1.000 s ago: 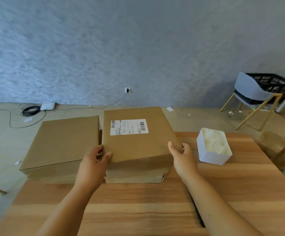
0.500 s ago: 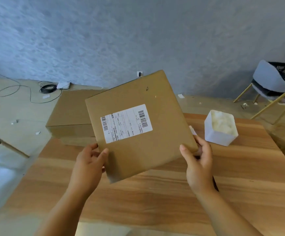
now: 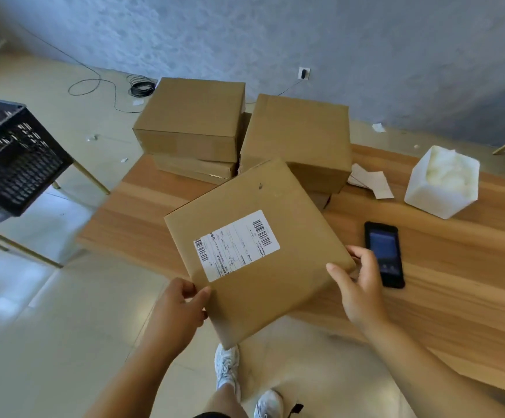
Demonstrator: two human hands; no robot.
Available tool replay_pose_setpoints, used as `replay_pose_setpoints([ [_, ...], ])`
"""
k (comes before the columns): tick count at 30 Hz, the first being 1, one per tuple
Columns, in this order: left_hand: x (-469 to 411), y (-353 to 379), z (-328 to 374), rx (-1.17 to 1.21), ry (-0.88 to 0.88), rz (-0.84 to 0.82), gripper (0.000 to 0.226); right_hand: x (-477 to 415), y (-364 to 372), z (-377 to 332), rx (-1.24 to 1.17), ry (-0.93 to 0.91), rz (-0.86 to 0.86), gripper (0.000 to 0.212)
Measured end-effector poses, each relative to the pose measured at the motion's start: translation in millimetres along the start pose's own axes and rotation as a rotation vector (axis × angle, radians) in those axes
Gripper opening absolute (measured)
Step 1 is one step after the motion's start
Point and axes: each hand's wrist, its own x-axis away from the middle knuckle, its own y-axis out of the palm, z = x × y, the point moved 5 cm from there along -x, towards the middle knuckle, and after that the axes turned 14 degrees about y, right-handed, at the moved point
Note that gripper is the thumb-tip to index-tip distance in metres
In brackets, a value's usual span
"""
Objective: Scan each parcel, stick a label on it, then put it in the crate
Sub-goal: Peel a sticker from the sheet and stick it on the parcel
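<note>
Off the table's near edge | parcel [image 3: 257, 251] up in the air, label up | left hand [image 3: 179, 309] and right hand [image 3: 358, 288] each pinching a near corner | crate [image 3: 13, 164] sits well off left, so I'd guess left arm leads.

I have one view only, from the head: it looks steeply down and forward, close over the tabletop [image 3: 444, 285] edge, with floor [image 3: 49, 327] and wall [image 3: 245, 31] at its margins.
</note>
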Motion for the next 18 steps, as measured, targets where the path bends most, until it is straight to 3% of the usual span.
replay_pose_setpoints([
  [8, -14.9, 14.7, -28.9, -0.131, -0.049, -0.177, 0.022, -17.9, 10.8, 28.4, 0.331, 0.328, -0.084, 0.037],
  [12, -36.3, 14.0, -26.3, -0.161, 0.090, -0.200, 0.047, -9.1, 18.2, 40.7, 0.639, 0.452, -0.172, 0.038],
  [15, -58.1, 11.2, -23.6, -0.295, 0.224, -0.271, 0.069, -0.7, 23.8, 52.1, 0.691, 0.545, -0.274, 0.043],
  [18, -79.0, 15.1, -27.4, -0.363, 0.359, -0.374, 0.081, -4.5, 22.7, 36.6, 0.680, 0.465, -0.136, 0.049],
])
